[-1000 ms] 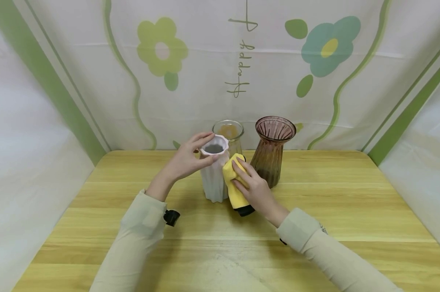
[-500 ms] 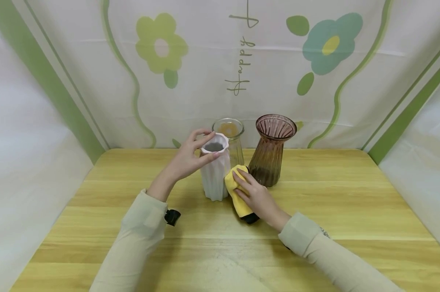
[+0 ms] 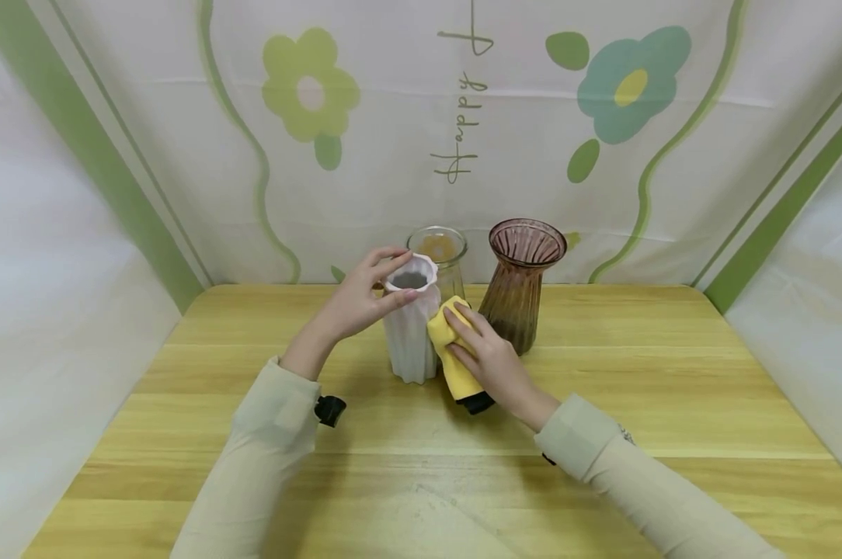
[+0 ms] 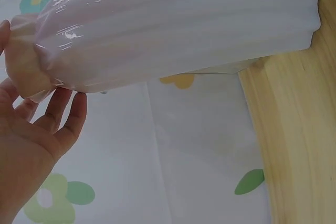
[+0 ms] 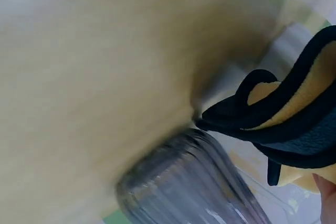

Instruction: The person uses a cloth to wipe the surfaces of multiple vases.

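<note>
A white fluted vase (image 3: 412, 341) with a wavy rim stands upright on the wooden table. My left hand (image 3: 356, 299) grips it at the neck, thumb on the near side of the rim and fingers round the far side. In the left wrist view the fingertips touch the glossy vase (image 4: 173, 30) just under its flared rim. My right hand (image 3: 494, 361) holds a bunched yellow cloth (image 3: 454, 349) against the vase's right side. The dark-edged folds of the cloth (image 5: 294, 114) hang out of the hand in the right wrist view.
Close behind the white vase is a clear glass vase (image 3: 451, 272). A purple-brown ribbed glass vase (image 3: 515, 303) stands right of the cloth, near the right hand. The table (image 3: 407, 481) meets a flower-printed curtain (image 3: 393, 140) at the back.
The right hand slid the cloth down the vase's side, then back up to about its earlier height. The left hand and the vases stayed in place.
</note>
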`<state>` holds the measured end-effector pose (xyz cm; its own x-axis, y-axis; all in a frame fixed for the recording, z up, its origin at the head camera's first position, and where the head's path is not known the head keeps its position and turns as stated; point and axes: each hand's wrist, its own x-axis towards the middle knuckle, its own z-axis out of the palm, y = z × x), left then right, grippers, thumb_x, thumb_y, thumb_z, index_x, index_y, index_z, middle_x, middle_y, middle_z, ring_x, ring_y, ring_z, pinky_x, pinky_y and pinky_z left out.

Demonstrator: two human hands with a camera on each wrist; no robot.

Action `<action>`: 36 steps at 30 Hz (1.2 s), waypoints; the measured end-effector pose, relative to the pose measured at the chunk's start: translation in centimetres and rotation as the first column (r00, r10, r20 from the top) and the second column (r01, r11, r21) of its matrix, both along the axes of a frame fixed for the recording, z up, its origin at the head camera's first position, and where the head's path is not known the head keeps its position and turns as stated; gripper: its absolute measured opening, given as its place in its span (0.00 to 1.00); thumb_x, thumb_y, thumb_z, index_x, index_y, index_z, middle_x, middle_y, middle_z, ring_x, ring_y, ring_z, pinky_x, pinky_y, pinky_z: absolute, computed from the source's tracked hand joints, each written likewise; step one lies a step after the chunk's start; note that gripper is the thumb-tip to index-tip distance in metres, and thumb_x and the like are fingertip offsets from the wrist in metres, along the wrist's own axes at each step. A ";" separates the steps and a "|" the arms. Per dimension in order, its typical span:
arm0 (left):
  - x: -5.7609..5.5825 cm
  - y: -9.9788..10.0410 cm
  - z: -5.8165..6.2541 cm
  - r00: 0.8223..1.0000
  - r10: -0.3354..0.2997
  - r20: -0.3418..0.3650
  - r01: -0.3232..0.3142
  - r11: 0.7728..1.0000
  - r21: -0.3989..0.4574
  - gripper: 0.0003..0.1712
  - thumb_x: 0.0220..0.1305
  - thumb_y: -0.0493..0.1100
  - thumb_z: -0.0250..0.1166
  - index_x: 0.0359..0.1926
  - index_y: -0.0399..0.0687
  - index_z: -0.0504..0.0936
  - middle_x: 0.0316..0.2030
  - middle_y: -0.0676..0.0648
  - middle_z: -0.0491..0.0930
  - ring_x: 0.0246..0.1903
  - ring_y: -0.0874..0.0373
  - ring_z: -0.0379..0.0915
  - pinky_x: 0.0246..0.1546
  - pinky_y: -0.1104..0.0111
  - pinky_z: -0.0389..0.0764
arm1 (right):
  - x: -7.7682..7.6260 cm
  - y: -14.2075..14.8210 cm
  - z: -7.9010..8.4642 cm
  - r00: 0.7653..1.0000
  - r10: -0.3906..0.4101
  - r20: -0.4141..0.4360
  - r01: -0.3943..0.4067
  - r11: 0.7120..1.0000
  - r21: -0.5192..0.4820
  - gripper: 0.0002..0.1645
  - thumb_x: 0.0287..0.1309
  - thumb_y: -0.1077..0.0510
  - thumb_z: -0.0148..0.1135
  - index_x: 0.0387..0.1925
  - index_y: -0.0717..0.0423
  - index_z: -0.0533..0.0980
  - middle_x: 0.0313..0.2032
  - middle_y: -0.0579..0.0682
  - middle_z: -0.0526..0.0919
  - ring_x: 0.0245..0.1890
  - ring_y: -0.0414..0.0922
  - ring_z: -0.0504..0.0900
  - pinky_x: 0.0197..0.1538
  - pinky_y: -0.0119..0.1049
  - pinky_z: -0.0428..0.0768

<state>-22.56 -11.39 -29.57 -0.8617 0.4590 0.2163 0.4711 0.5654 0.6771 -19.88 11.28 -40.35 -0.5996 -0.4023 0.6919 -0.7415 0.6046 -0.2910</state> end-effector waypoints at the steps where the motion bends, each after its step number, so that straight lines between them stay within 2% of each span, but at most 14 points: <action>1: 0.0 0.0 0.0 1.000 -0.005 -0.004 0.005 1.000 -0.005 0.37 0.65 0.47 0.62 0.71 0.40 0.60 0.70 0.41 0.57 0.61 0.43 0.65 0.55 0.54 0.76 | 0.0 -0.1 0.3 1.000 -0.001 -0.002 0.001 1.000 -0.009 0.34 0.51 0.65 0.68 0.62 0.61 0.71 0.60 0.63 0.73 0.53 0.59 0.80 0.45 0.42 0.84; 3: 0.1 -0.1 0.1 1.000 -0.019 -0.009 0.018 1.000 -0.010 0.37 0.66 0.49 0.61 0.71 0.40 0.60 0.71 0.41 0.57 0.63 0.44 0.64 0.57 0.53 0.75 | -0.1 -0.3 1.0 1.000 -0.001 -0.011 0.000 1.000 -0.027 0.33 0.52 0.65 0.67 0.62 0.61 0.71 0.60 0.63 0.73 0.52 0.58 0.80 0.45 0.42 0.84; 6: 0.2 -0.3 0.1 0.999 -0.044 -0.006 0.044 0.999 -0.010 0.43 0.66 0.61 0.57 0.71 0.41 0.58 0.72 0.42 0.55 0.65 0.44 0.61 0.58 0.51 0.74 | -0.2 -0.6 2.0 0.999 0.004 -0.033 -0.006 0.998 -0.062 0.33 0.53 0.65 0.67 0.62 0.61 0.70 0.60 0.63 0.73 0.51 0.58 0.81 0.45 0.42 0.84; 10: 0.2 -0.4 -0.1 0.998 -0.069 0.014 0.069 0.998 0.004 0.58 0.55 0.79 0.47 0.72 0.42 0.56 0.73 0.43 0.52 0.70 0.43 0.53 0.64 0.46 0.67 | -0.3 -0.9 3.0 0.999 -0.002 -0.052 -0.003 0.996 -0.093 0.33 0.54 0.65 0.66 0.63 0.60 0.70 0.60 0.62 0.73 0.51 0.58 0.81 0.45 0.42 0.84; 12: 0.2 -0.3 -0.2 0.997 -0.074 0.023 0.074 0.997 0.010 0.61 0.51 0.82 0.44 0.73 0.43 0.56 0.74 0.43 0.51 0.72 0.42 0.49 0.66 0.44 0.63 | -0.3 -1.1 3.2 0.999 -0.006 -0.050 0.001 0.996 -0.094 0.33 0.54 0.65 0.66 0.63 0.60 0.70 0.61 0.63 0.73 0.52 0.58 0.81 0.45 0.42 0.84; 16: 0.3 -0.3 -0.3 0.996 -0.082 0.028 0.081 0.996 0.026 0.60 0.51 0.82 0.44 0.73 0.43 0.55 0.74 0.43 0.50 0.73 0.42 0.45 0.67 0.43 0.60 | -0.1 -1.2 2.7 0.999 -0.013 -0.038 0.010 0.997 -0.074 0.32 0.53 0.65 0.67 0.61 0.61 0.72 0.60 0.64 0.73 0.51 0.59 0.81 0.44 0.42 0.84; 20: 0.3 -0.3 -0.4 0.996 -0.091 0.025 0.090 0.995 0.037 0.54 0.58 0.76 0.47 0.73 0.42 0.55 0.74 0.42 0.49 0.73 0.43 0.45 0.67 0.44 0.61 | 0.0 -1.0 1.8 0.999 -0.020 -0.027 0.018 0.997 -0.077 0.32 0.52 0.65 0.68 0.61 0.62 0.72 0.59 0.64 0.74 0.50 0.59 0.82 0.44 0.43 0.84; 24: 0.2 -0.2 -0.5 0.996 -0.089 0.008 0.088 0.996 0.022 0.42 0.69 0.62 0.51 0.73 0.41 0.54 0.75 0.41 0.47 0.74 0.41 0.42 0.69 0.43 0.57 | 0.2 -0.7 0.9 0.999 -0.029 0.019 0.030 0.997 -0.066 0.32 0.53 0.64 0.67 0.61 0.62 0.72 0.59 0.64 0.74 0.51 0.59 0.81 0.46 0.43 0.83; 27: 0.3 -0.2 -0.5 0.997 -0.072 0.001 0.072 0.997 0.009 0.38 0.70 0.53 0.53 0.73 0.41 0.53 0.75 0.40 0.42 0.73 0.38 0.42 0.68 0.40 0.55 | 0.3 -0.4 0.0 0.997 -0.033 0.073 0.036 0.999 -0.031 0.32 0.54 0.63 0.66 0.62 0.61 0.71 0.61 0.63 0.73 0.53 0.59 0.79 0.47 0.43 0.83; 31: 0.4 -0.2 -0.6 0.998 -0.059 0.010 0.059 0.998 0.012 0.38 0.71 0.54 0.52 0.73 0.43 0.53 0.73 0.38 0.42 0.69 0.36 0.47 0.65 0.41 0.60 | 0.5 0.1 -1.1 0.994 -0.042 0.099 0.040 0.999 0.027 0.31 0.54 0.63 0.66 0.62 0.61 0.72 0.60 0.62 0.74 0.54 0.59 0.80 0.48 0.43 0.83; 36: 0.5 -0.1 -0.8 0.999 -0.052 0.016 0.051 0.998 0.031 0.38 0.71 0.56 0.51 0.74 0.43 0.53 0.73 0.40 0.46 0.66 0.42 0.54 0.60 0.47 0.67 | 0.5 0.3 -1.6 0.996 -0.041 0.083 0.037 0.998 0.053 0.31 0.53 0.63 0.68 0.61 0.60 0.73 0.59 0.62 0.74 0.52 0.58 0.81 0.46 0.43 0.83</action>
